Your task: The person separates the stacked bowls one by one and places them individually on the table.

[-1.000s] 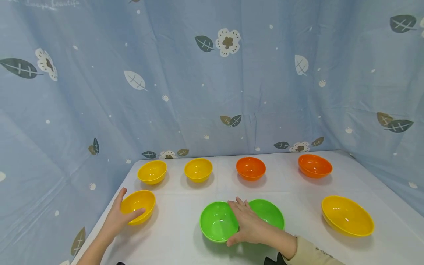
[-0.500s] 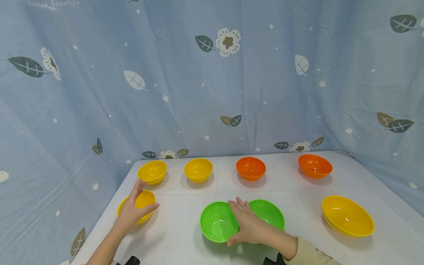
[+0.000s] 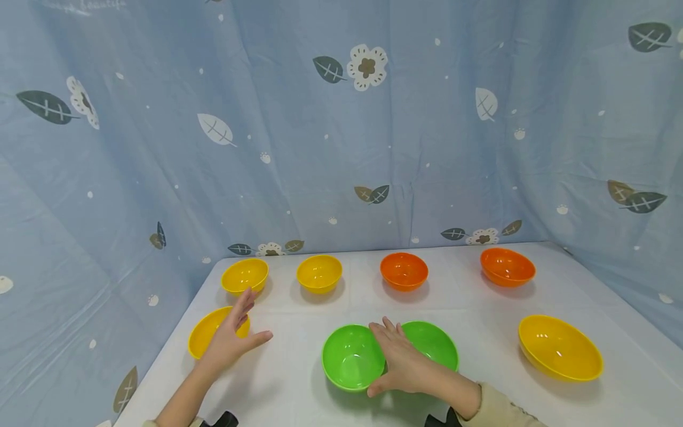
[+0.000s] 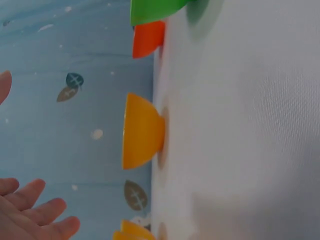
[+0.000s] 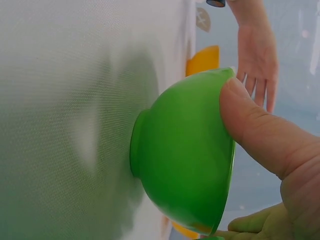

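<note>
Two green bowls stand side by side near the middle of the table: the left green bowl [image 3: 344, 359] and the right green bowl [image 3: 433, 344]. My right hand [image 3: 402, 359] spans the right side of the left one. In the right wrist view its thumb [image 5: 245, 105] lies on that bowl's rim, and the fingers reach the other side. My left hand [image 3: 226, 347] hovers with fingers spread and thumb out, holding nothing. It partly covers the front-left yellow bowl [image 3: 205, 333] from the head view.
Along the back stand two yellow bowls, the outer yellow bowl [image 3: 242, 276] and the inner yellow bowl [image 3: 320, 274], and two orange bowls, the middle orange bowl [image 3: 404, 273] and the right orange bowl [image 3: 507, 268]. A larger-looking yellow bowl [image 3: 560, 349] sits at right. Blue curtain [image 3: 299, 148] surrounds the white table [image 3: 288, 391].
My left hand has shifted right, from beside the front-left yellow bowl toward the green bowls. My right hand and all the bowls have stayed about where they were.
</note>
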Demonstrator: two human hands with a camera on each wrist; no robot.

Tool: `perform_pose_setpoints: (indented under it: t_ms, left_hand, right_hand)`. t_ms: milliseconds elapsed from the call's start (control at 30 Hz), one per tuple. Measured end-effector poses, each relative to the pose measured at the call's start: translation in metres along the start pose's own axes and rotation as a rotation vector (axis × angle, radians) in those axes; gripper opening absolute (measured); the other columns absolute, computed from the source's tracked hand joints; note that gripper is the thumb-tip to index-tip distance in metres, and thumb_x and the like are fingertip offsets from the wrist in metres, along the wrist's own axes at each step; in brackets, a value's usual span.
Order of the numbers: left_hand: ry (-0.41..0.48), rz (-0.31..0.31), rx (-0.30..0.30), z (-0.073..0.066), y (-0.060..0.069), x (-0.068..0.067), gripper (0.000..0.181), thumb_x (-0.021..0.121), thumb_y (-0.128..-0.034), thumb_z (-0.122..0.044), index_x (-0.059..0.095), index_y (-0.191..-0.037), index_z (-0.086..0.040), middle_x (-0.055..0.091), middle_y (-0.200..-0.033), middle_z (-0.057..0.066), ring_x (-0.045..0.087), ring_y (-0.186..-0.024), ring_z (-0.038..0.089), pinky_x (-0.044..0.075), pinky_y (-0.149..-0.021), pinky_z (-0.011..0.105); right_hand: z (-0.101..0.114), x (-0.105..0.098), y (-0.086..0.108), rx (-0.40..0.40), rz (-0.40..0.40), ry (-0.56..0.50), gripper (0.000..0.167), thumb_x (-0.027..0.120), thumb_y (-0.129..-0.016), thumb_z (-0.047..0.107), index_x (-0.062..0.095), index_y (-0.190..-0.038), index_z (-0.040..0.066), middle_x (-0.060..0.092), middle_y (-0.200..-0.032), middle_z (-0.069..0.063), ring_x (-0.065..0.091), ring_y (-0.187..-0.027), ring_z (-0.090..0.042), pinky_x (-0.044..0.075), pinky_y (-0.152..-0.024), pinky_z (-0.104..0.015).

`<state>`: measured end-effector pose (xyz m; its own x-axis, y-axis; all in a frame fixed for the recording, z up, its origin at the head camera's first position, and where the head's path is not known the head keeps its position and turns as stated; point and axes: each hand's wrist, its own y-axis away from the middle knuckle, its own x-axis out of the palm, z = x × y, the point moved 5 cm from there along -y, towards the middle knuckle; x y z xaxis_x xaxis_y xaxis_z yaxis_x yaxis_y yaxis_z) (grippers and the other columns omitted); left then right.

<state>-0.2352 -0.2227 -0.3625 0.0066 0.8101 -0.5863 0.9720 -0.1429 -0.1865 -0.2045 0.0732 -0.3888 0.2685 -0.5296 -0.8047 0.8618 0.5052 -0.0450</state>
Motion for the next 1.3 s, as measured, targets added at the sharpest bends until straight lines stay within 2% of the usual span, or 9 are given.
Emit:
perform_pose_setpoints:
  t_ms: [167,333,500,633,800,1000,1133,1300]
  left_hand:
    - [0.052,0.068,0.034,-0.008,0.000,0.014,0.091,0.074,-0.0755,-0.021,0.019,-0.145,-0.006,0.029,-0.147,0.016,0.027,-0.133,0.034,0.025,-0.106,0.047]
    - [0.078,0.172,0.015,-0.012,0.000,0.031,0.091,0.076,-0.0741,-0.025,0.021,-0.145,-0.008,0.029,-0.147,0.013,0.026,-0.134,0.034,0.023,-0.107,0.050]
    - [0.045,0.241,0.015,-0.012,0.002,0.047,0.091,0.076,-0.0729,-0.031,0.024,-0.145,-0.014,0.030,-0.148,0.008,0.028,-0.134,0.032,0.025,-0.106,0.051]
    - [0.021,0.296,0.051,-0.016,0.005,0.059,0.088,0.076,-0.0731,-0.031,0.026,-0.144,-0.017,0.031,-0.147,0.009,0.031,-0.131,0.035,0.028,-0.103,0.054]
    - [0.022,0.372,0.094,-0.022,0.010,0.078,0.093,0.078,-0.0710,-0.029,0.024,-0.145,-0.012,0.028,-0.147,0.014,0.030,-0.130,0.040,0.027,-0.101,0.059]
    - [-0.038,0.453,0.112,-0.031,0.012,0.102,0.108,0.081,-0.0648,-0.036,0.016,-0.146,-0.005,0.018,-0.150,0.019,0.021,-0.135,0.038,0.022,-0.103,0.061]
    - [-0.071,0.482,0.135,-0.036,0.012,0.116,0.114,0.082,-0.0615,-0.037,0.014,-0.145,0.001,0.018,-0.149,0.020,0.023,-0.134,0.037,0.025,-0.102,0.060]
    - [-0.096,0.466,0.148,-0.038,0.010,0.127,0.118,0.083,-0.0581,-0.038,0.013,-0.145,0.000,0.016,-0.149,0.020,0.025,-0.132,0.038,0.029,-0.099,0.060]
  right_hand:
    - [-0.001,0.000,0.000,0.010,-0.004,-0.008,0.110,0.084,-0.055,0.034,0.027,-0.138,-0.010,0.024,-0.143,-0.030,0.012,-0.134,-0.047,0.010,-0.105,-0.061]
    - [-0.002,-0.001,0.000,0.014,-0.005,-0.013,0.109,0.084,-0.055,0.034,0.028,-0.137,-0.010,0.024,-0.143,-0.031,0.011,-0.134,-0.047,0.010,-0.105,-0.061]
    - [-0.003,-0.001,0.000,0.016,0.000,-0.014,0.108,0.084,-0.056,0.033,0.028,-0.137,-0.009,0.025,-0.143,-0.030,0.011,-0.134,-0.047,0.010,-0.105,-0.061]
    - [-0.004,-0.001,0.000,0.029,-0.003,-0.023,0.107,0.084,-0.056,0.032,0.028,-0.138,-0.009,0.024,-0.143,-0.031,0.011,-0.134,-0.047,0.010,-0.105,-0.062]
    - [-0.004,-0.002,0.001,0.031,-0.008,-0.035,0.105,0.084,-0.057,0.030,0.029,-0.137,-0.009,0.024,-0.143,-0.031,0.011,-0.134,-0.048,0.011,-0.104,-0.063]
    - [-0.005,-0.003,0.001,0.026,-0.014,-0.039,0.104,0.085,-0.057,0.029,0.030,-0.137,-0.010,0.025,-0.142,-0.032,0.012,-0.133,-0.049,0.011,-0.104,-0.063]
    - [-0.006,-0.003,0.001,0.025,-0.018,-0.044,0.105,0.084,-0.057,0.030,0.030,-0.137,-0.009,0.026,-0.142,-0.032,0.013,-0.133,-0.049,0.011,-0.104,-0.063]
    - [-0.006,-0.003,0.001,0.008,-0.014,-0.046,0.105,0.084,-0.056,0.032,0.030,-0.136,-0.010,0.026,-0.141,-0.032,0.014,-0.133,-0.049,0.011,-0.103,-0.064]
